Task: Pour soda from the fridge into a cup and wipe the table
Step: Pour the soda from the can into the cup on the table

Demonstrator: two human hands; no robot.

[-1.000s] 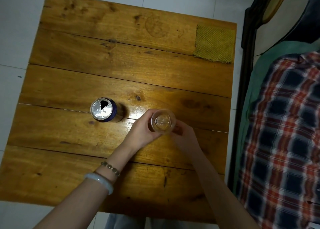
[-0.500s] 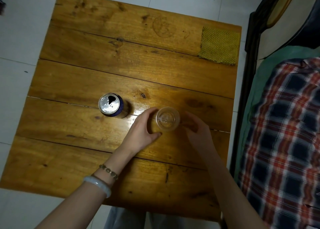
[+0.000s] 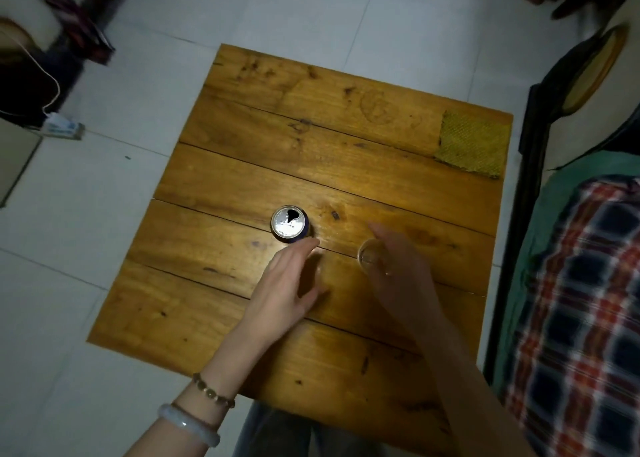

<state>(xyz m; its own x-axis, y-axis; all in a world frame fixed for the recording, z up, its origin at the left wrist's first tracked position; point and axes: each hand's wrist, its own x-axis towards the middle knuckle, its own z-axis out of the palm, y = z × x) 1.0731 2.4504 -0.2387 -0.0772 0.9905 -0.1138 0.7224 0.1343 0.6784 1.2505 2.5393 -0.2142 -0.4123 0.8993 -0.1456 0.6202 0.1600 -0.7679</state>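
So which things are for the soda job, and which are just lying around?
For the job: can, cup, cloth, table.
Just lying about: checked fabric, small box on the floor.

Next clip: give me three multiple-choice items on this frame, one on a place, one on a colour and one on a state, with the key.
1. Where on the table does the cloth lie?
A. near left corner
B. far right corner
C. centre
2. What colour is the cloth?
A. red
B. white
C. yellow-green
3. How is the can?
A. upright, opened
B. on its side
C. upright, sealed
Key: 1 B, it lies flat at the far right corner; 2 C, its weave looks yellow-green; 3 A, its top faces up with a dark open mouth.
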